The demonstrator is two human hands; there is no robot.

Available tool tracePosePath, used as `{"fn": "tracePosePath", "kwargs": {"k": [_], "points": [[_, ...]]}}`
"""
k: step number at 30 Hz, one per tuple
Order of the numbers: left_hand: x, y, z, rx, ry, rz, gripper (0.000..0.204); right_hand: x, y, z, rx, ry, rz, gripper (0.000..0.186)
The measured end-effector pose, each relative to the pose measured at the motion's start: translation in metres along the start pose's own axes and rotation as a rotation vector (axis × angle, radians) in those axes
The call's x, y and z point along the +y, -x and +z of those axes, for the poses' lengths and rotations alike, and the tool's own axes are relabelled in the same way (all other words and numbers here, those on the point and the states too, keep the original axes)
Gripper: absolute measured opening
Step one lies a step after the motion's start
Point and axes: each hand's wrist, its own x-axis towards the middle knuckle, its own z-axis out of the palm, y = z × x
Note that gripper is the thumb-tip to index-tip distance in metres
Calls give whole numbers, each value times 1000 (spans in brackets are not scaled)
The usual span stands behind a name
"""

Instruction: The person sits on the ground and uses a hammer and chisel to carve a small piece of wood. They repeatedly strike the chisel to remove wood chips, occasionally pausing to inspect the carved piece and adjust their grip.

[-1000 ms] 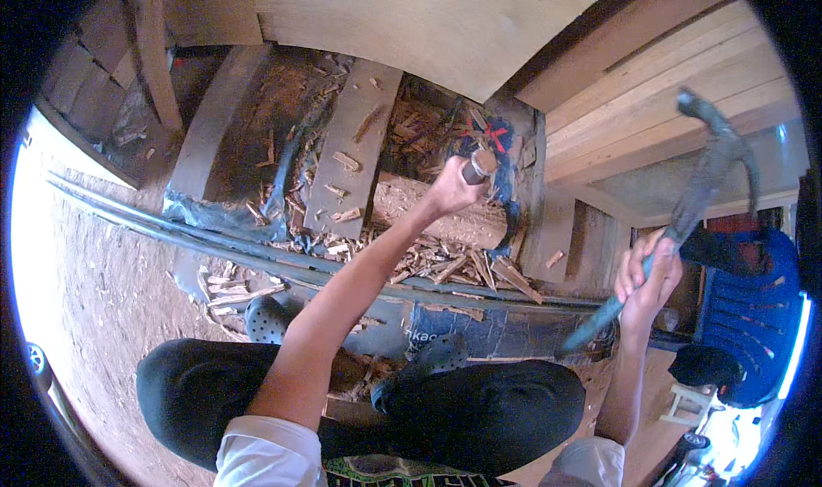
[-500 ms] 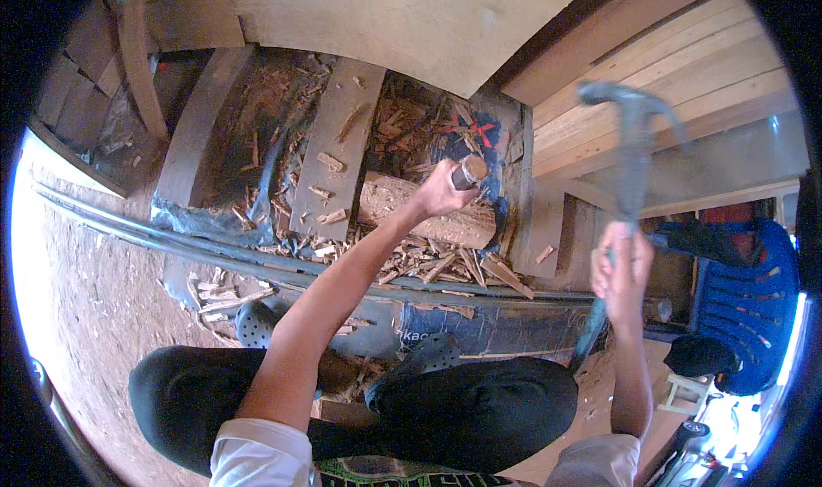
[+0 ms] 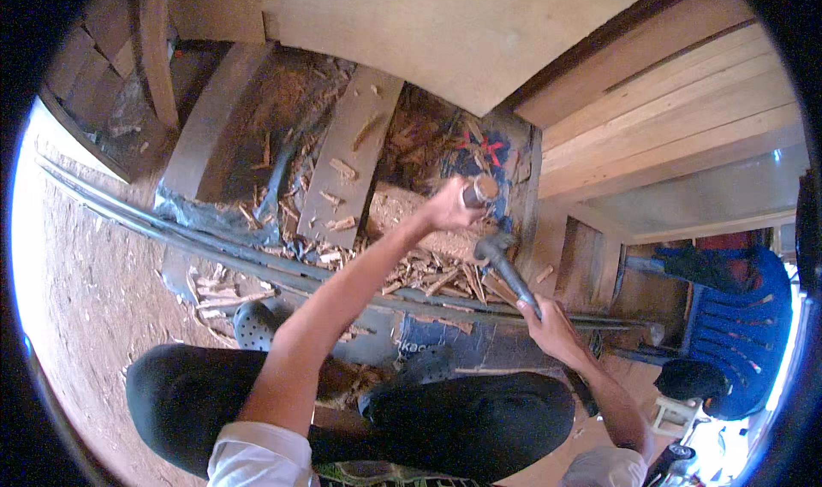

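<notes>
A handled tool (image 3: 480, 193), its round, worn top facing up, stands over a pale wood block (image 3: 396, 211) in my left hand (image 3: 449, 206), fingers wrapped tightly about the grip; its lower end is hidden from me. Just beside it, the claw hammer (image 3: 514, 279) hangs with its head apart from the tool's top, my right hand (image 3: 550, 326) closed around the shaft. Split chips (image 3: 441, 275) litter the near side of the block, and a broad plank (image 3: 336, 179) lies to its left. Beyond rise a plywood sheet (image 3: 411, 25) and, at right, stacked boards (image 3: 668, 110). My knuckles sit close below that small top: an off-centre blow could glance onto them, and loose chips underneath could let the block rock. My perforated clogs (image 3: 255, 324) would give flying splinters a way in.
</notes>
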Motion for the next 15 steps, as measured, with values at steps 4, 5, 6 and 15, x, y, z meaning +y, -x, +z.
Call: {"fn": "tracePosePath", "kwargs": {"k": [4, 5, 6, 15], "points": [[-2, -3, -7, -93, -91, -53, 15, -5, 17, -20, 228, -72, -15, 30], [-2, -3, -7, -127, -153, -66, 21, -7, 20, -31, 208, -254, 82, 29], [-2, -3, -7, -128, -143, -57, 21, -9, 24, -40, 197, -425, 174, 27], [3, -2, -4, -109, -89, -58, 21, -13, -19, -31, 581, -92, -416, 32]]}}
